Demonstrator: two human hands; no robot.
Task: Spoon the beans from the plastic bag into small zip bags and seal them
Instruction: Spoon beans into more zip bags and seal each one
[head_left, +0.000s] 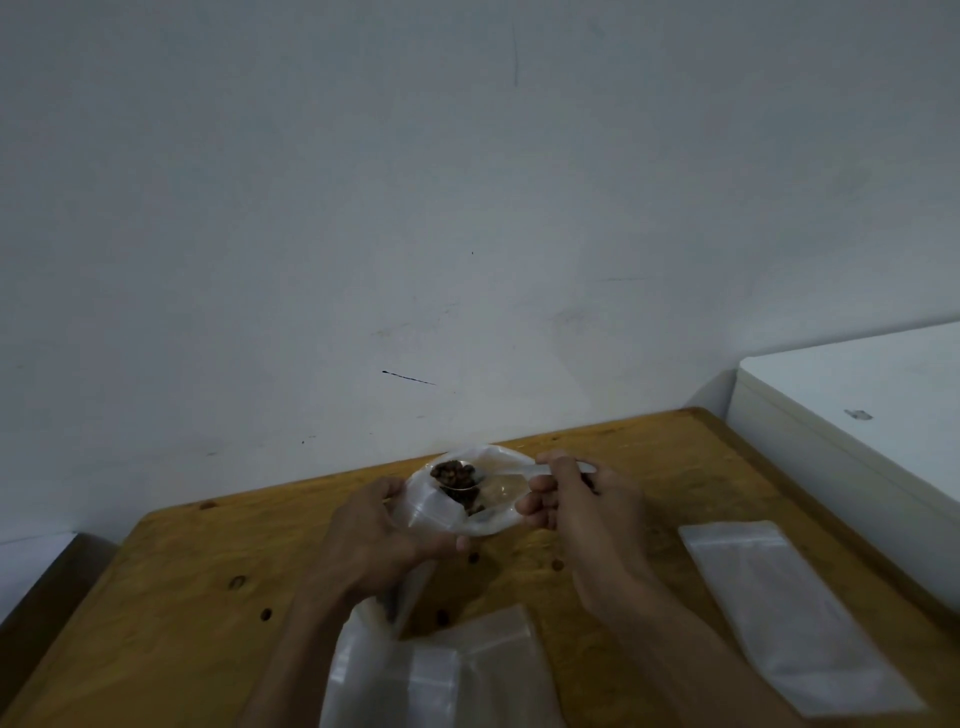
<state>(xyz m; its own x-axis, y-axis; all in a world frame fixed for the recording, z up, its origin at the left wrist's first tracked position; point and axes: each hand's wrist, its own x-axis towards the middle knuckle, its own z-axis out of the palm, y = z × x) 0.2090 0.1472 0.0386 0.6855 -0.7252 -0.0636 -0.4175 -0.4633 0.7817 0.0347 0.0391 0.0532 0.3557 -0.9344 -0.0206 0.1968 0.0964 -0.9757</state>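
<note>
My right hand (576, 499) grips the white handle of a spoon (467, 475) loaded with brown beans (453, 472). The spoon bowl hovers over the mouth of a clear plastic bag (493, 506) on the wooden table (182, 597), with more beans showing inside the bag. My left hand (374, 540) holds the bag's left side and a small clear zip bag (434, 512) at its edge; which bag the spoon sits over I cannot tell exactly.
Empty clear zip bags lie flat at the near centre (457, 670) and at the right (795, 618). A white cabinet top (857, 410) stands to the right of the table. A grey wall rises behind. Dark knots dot the wood.
</note>
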